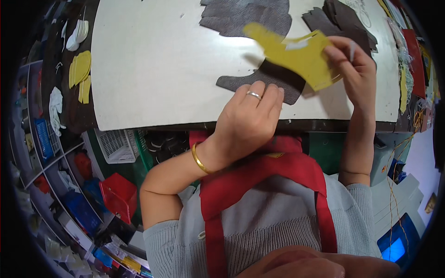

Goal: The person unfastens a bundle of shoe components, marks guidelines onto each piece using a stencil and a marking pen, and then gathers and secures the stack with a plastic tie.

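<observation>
So, biggest thing first: the worktop (153,69), a wide cream surface with a darker strip (74,109) down its left edge. Next up is a red apron (222,194), right by the near edge. Toward the far edge, around the middle, there's a pile of grey-brown leathery pieces (248,16), and a darker brown pile (345,23) sits toward the far right corner. Then a flat yellow piece (306,60), held up at a tilt right of the middle, kinda blurry. Partly under it, a loose dark piece (278,76) lies flat, just in from the near edge. Right grip (361,74) is pinched, thumb and fingers closed on the yellow piece's right end. Left grip (250,113) has its fingers bent over the dark piece's near side; honestly can't tell how far closed it is or whether it's pinching anything. Smaller stuff: some yellow cutouts (80,69) on that darker strip, a gold bangle (198,161) just behind the left grip, and a silver ring (254,94) on one finger.
</observation>
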Demonstrator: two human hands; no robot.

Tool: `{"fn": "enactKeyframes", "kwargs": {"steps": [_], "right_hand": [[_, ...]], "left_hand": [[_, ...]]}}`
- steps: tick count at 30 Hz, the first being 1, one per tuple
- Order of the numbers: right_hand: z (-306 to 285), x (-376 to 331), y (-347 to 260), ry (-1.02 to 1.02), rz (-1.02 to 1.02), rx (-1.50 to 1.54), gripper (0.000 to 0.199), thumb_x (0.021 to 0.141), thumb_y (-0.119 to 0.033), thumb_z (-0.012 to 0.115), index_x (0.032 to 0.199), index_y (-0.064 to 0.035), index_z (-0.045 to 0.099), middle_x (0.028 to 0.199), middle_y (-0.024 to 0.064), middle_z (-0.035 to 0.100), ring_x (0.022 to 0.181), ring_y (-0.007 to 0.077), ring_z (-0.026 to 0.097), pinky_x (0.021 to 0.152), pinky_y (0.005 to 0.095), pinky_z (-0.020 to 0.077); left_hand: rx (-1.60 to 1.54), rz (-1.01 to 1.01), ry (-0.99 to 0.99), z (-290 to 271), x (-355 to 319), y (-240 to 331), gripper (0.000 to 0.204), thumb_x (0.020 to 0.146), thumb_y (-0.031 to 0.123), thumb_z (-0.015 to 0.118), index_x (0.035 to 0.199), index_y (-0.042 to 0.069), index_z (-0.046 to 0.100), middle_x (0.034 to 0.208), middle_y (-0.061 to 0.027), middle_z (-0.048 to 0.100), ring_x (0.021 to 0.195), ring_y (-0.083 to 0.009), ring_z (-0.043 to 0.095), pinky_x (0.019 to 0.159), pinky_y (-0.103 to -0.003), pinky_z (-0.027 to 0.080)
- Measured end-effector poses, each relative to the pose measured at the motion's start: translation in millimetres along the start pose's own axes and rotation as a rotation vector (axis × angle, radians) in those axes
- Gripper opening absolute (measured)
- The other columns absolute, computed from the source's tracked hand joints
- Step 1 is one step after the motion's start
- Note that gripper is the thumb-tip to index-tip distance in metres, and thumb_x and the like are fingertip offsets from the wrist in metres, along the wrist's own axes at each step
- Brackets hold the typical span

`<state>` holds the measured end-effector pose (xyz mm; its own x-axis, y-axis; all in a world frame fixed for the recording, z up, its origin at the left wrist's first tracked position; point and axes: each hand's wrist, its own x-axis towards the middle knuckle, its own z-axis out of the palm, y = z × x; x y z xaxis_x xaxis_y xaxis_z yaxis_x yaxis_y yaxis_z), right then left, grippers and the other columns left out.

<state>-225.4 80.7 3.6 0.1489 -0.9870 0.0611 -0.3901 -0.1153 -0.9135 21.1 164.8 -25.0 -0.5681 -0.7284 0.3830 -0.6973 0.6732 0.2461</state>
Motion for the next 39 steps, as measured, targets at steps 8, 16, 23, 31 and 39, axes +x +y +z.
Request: {"fn": "enactKeyframes", "kwargs": {"steps": [8, 16, 23, 31, 39], "right_hand": [[43.4, 10.7, -0.5, -0.366, -0.038, -0.111, 0.023, 0.092, -0.017, 0.070, 0.107, -0.0003, 0.075, 0.085, 0.0079, 0.075, 0.078, 0.0101, 0.069, 0.073, 0.0266, 0.0537], [46.7, 13.4, -2.4, -0.402, -0.040, -0.267, 0.025, 0.093, -0.022, 0.070, 0.107, -0.0027, 0.076, 0.087, 0.0120, 0.076, 0.077, 0.0161, 0.072, 0.072, 0.0273, 0.0546], [33.5, -3.3, -3.3, -0.187, 0.053, -0.334, 0.021, 0.087, -0.019, 0.078, 0.101, -0.0030, 0.074, 0.082, 0.0104, 0.074, 0.073, 0.0167, 0.072, 0.069, 0.0281, 0.0544], [39.4, -13.6, -8.6, -0.129, -0.072, -0.457, 0.018, 0.086, -0.018, 0.077, 0.096, -0.0032, 0.075, 0.084, 0.0106, 0.074, 0.072, 0.0220, 0.072, 0.068, 0.0300, 0.0547], [21.2, -0.7, -1.4, -0.248, -0.082, -0.428, 0.014, 0.091, -0.014, 0.069, 0.097, -0.0018, 0.074, 0.091, 0.0086, 0.074, 0.082, 0.0182, 0.071, 0.072, 0.0297, 0.0530]], "left_hand": [[-0.066, -0.182, 0.005, -10.4, -34.4, 8.2, 0.056, 0.077, 0.029, 0.079, 0.119, -0.007, 0.065, 0.129, -0.0203, 0.061, 0.125, -0.0391, 0.055, 0.107, -0.052, 0.045], [-0.086, -0.254, -0.045, -7.1, -36.1, 9.6, 0.062, 0.076, 0.030, 0.080, 0.122, -0.009, 0.064, 0.131, -0.0226, 0.061, 0.127, -0.0425, 0.054, 0.109, -0.055, 0.044], [0.084, -0.105, 0.111, -5.3, -19.2, -13.0, 0.027, 0.077, 0.010, 0.071, 0.102, 0.001, 0.072, 0.103, -0.0103, 0.070, 0.097, -0.0263, 0.068, 0.076, -0.034, 0.058], [0.141, -0.074, 0.098, -10.0, -12.3, -11.5, 0.030, 0.074, 0.009, 0.068, 0.103, 0.007, 0.075, 0.094, -0.0045, 0.066, 0.084, -0.0198, 0.066, 0.063, -0.026, 0.055], [0.169, -0.029, 0.061, -4.0, -12.6, -2.2, 0.031, 0.077, 0.008, 0.067, 0.105, -0.001, 0.072, 0.102, -0.0164, 0.067, 0.091, -0.0283, 0.064, 0.080, -0.036, 0.057]]}}
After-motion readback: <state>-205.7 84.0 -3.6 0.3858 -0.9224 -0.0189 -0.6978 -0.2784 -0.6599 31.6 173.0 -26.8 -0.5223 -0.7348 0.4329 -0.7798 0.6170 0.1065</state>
